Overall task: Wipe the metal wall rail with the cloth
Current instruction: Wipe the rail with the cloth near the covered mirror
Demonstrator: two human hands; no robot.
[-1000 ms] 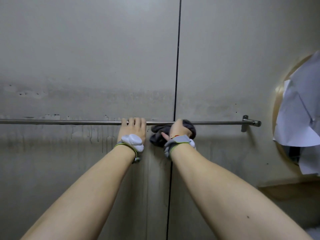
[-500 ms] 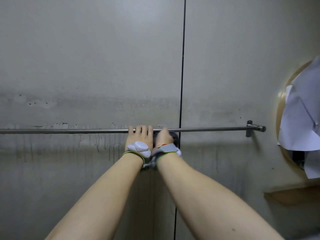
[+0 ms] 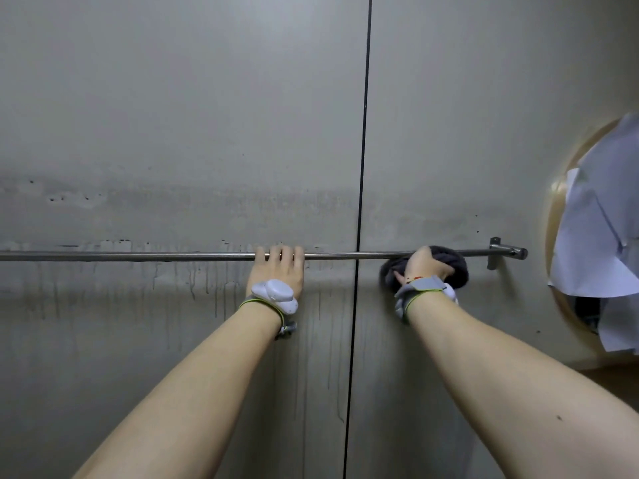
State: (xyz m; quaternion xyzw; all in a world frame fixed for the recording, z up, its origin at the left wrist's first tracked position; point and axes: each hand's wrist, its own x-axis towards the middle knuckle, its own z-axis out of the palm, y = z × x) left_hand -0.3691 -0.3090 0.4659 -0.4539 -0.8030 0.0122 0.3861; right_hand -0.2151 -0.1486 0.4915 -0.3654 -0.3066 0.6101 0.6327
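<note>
A thin metal rail (image 3: pixel 138 256) runs horizontally across the grey wall, ending at a bracket (image 3: pixel 498 252) on the right. My left hand (image 3: pixel 278 267) grips the rail near the middle, fingers curled over it. My right hand (image 3: pixel 427 266) holds a dark grey cloth (image 3: pixel 456 267) wrapped around the rail, a short way left of the bracket. Both wrists carry white and grey bands.
A dark vertical seam (image 3: pixel 361 167) splits the wall panels between my hands. At the right edge, a round wood-rimmed opening (image 3: pixel 553 243) is partly covered by pale paper sheets (image 3: pixel 601 229). Drip stains mark the wall under the rail.
My right hand has slid the cloth along the rail to the right, away from my left hand and toward the bracket. My left hand has kept its grip in place.
</note>
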